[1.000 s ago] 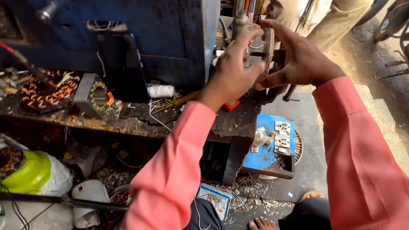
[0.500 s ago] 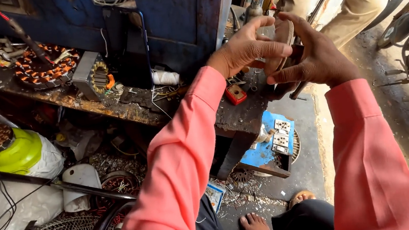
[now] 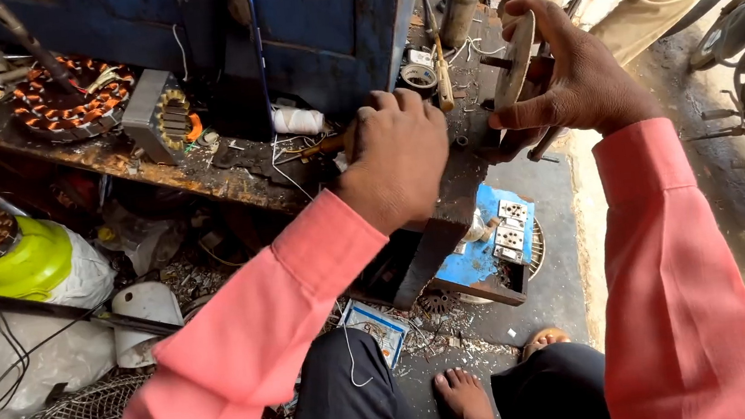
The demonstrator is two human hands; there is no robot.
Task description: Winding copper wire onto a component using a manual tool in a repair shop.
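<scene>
Our left hand has its fingers closed around a wooden tool handle that lies over the cluttered worktop, near a white spool of thread. Our right hand has its fingers wrapped on a round metal disc with a shaft, held on edge above the worktop's right end, just beside the blue cabinet.

Surface: runs from far left to centre, before the cabinet
Wound coil ring: on surface, far left
Stator block: on surface, right of the ring
Thread spool: on surface, right of the block
Left hand: over surface's right end
Right hand: right of left hand, on disc
Socket board: on floor, below the hands
</scene>
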